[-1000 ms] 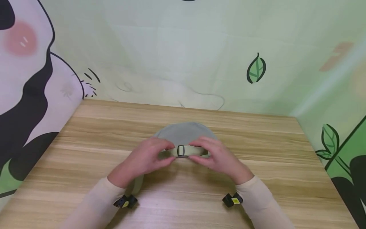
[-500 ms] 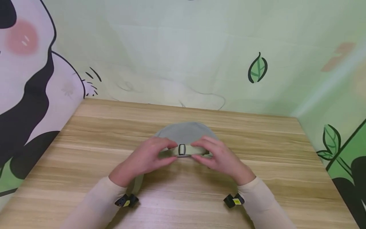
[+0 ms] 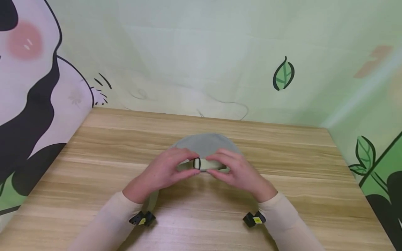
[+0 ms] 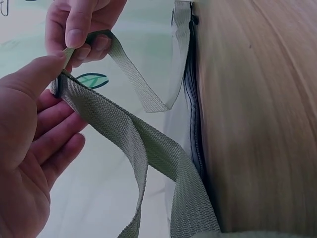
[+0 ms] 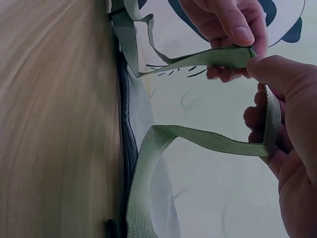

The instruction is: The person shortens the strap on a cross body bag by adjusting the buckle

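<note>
A pale green webbing strap [image 3: 209, 164] with a dark-edged slider buckle [image 3: 196, 163] is held up between both hands in the head view. My left hand [image 3: 166, 168] pinches the buckle at its left end between thumb and fingers. Just right of it, my right hand [image 3: 237, 169] pinches the strap. Behind the hands lies a grey fabric bag [image 3: 205, 143], partly covered by them. In the left wrist view, a folded length of strap [image 4: 106, 116] runs down from the fingers, and a loose tail hangs off it. A dark zipper [image 5: 130, 134] edges the bag in the right wrist view.
The bag lies on a wood-grain table [image 3: 201, 212]. A printed backdrop [image 3: 188, 62] rises behind the table and along both sides. Small black cameras [image 3: 142, 218] sit at both wrists.
My left fingertips have slid slightly right, onto the buckle's edge. The gap between the two hands has narrowed. The bag has barely moved.
</note>
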Motion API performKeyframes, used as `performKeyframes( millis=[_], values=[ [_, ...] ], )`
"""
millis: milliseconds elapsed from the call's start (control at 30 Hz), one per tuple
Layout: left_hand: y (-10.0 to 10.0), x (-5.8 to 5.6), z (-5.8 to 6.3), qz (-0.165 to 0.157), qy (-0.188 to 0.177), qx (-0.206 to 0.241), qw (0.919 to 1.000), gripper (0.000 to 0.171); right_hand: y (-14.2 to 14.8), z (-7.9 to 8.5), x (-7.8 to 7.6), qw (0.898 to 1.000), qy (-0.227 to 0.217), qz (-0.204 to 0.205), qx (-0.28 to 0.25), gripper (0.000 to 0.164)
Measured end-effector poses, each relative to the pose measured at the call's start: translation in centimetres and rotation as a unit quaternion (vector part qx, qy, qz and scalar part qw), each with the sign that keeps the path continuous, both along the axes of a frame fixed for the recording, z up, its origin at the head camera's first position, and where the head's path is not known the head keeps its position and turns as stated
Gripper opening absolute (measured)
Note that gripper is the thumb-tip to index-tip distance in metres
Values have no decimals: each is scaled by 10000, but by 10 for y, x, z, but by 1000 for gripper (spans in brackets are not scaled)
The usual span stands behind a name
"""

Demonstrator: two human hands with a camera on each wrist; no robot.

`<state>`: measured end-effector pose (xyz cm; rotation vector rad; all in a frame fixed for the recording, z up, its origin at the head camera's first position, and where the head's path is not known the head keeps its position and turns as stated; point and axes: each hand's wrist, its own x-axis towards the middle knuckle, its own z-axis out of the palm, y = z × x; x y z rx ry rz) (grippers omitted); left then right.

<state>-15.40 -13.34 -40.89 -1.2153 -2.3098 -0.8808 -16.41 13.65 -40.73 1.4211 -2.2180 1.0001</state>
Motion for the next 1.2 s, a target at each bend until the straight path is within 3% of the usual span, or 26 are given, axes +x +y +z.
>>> performKeyframes(
  millis=[433, 667, 933, 1200],
  values=[
    [1, 3, 1, -73, -165, 35, 9998, 31, -8, -4, 3, 9997, -234, -89, 71, 37],
    [-7, 4, 5, 40, -207, 211, 9996, 32, 4, -5, 0, 9991, 161, -376, 132, 46],
    [-10, 7, 6, 275, -546, 121, 9981, 33, 7, -6, -3, 9997, 161, -125, -138, 39],
    [-11, 8, 6, 220, -720, 119, 9971, 34, 3, -7, -4, 9993, 301, -53, -200, 27]
  ],
)
